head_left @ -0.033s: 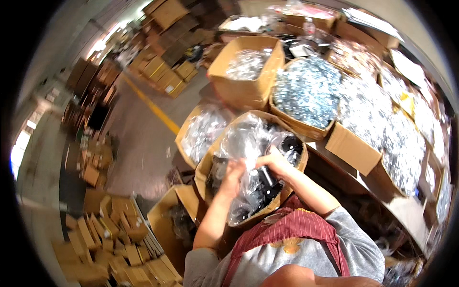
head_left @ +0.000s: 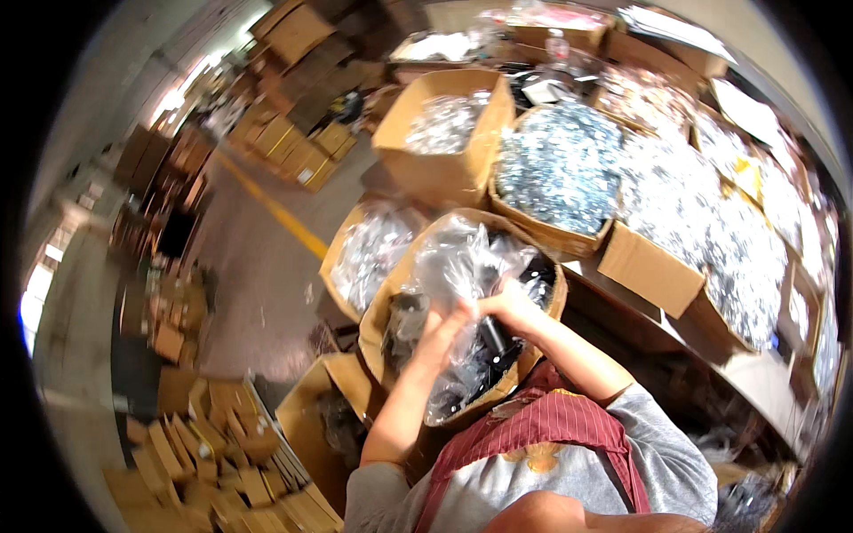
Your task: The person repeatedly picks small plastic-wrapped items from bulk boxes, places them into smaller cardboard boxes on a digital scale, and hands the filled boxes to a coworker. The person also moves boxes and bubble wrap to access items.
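Note:
My left hand is closed on the gathered plastic of a clear bag that bulges up beyond my fingers. Close beside it, my right hand also grips the bag's plastic, its fingertips nearly meeting the left ones. Just under the right hand is a black cylindrical part; whether the hand touches it I cannot tell. Both hands are over an open cardboard box lined with clear plastic and holding black parts. The fingers are partly blurred.
A box of clear bags adjoins on the left, with another open box nearer me. Right of them, a table carries boxes heaped with shiny blue packets and silvery packets. Flattened cardboard lies at lower left.
My left hand has moved right, closer to my right hand, and the gathered plastic between them has narrowed. The whole view has shifted slightly.

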